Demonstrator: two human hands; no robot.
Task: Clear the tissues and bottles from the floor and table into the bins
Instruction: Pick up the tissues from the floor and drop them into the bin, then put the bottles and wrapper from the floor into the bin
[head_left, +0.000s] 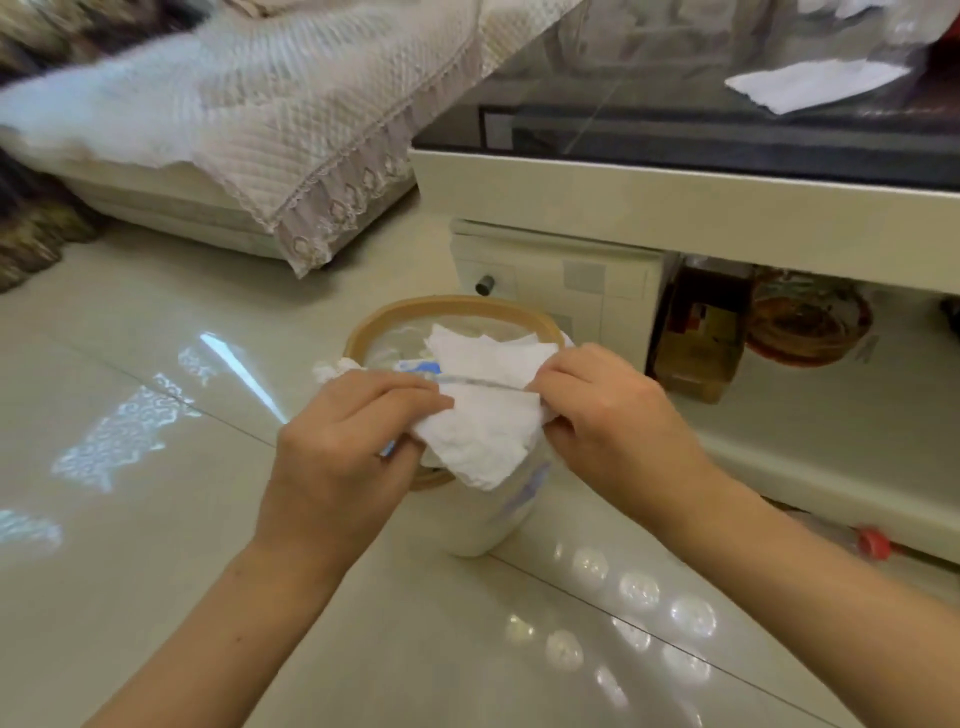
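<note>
a crumpled white tissue (480, 415) is pinched between both hands at picture centre, just above the bin (452, 322) with a tan rim. the left hand (343, 441) grips its 9 o'clock edge, the right hand (613, 410) its 3 o'clock edge; both are curled tight on the paper. the tissue is judged light, soft and easily torn, best held by a bunched fold. another tissue (810, 83) lies on the glass surface (649, 104) at 1 o'clock. a red-capped bottle (852, 540) lies on the floor (156, 519) at 4 o'clock.

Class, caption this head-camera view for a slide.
Both hands, left and right, hold a white tissue above the bin.
</note>
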